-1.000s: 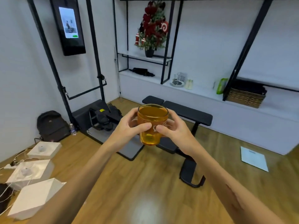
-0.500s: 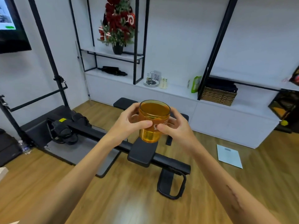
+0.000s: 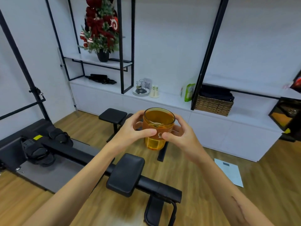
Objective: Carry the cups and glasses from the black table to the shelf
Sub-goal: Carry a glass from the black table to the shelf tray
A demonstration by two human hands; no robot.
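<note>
An amber glass cup (image 3: 158, 126) with white print is held upright in mid-air at the centre of the head view. My left hand (image 3: 133, 129) wraps its left side, thumb across the front. My right hand (image 3: 182, 136) grips its right side. Behind it runs the long white shelf (image 3: 169, 101) along the wall, with black metal uprights. The black table is out of view.
A black rowing machine (image 3: 125, 173) lies on the wood floor between me and the shelf, with a black bench (image 3: 113, 114) behind it. On the shelf: a small glass rack (image 3: 141, 90), a green packet (image 3: 189, 92), a woven basket (image 3: 213, 105). A potted Christmas tree (image 3: 101, 30) stands higher. A scale (image 3: 229, 171) lies right.
The view has swung right and moved closer to the shelf. The wall screen, backpack and white boxes at the left have left the frame. Both hands keep the same hold on the cup.
</note>
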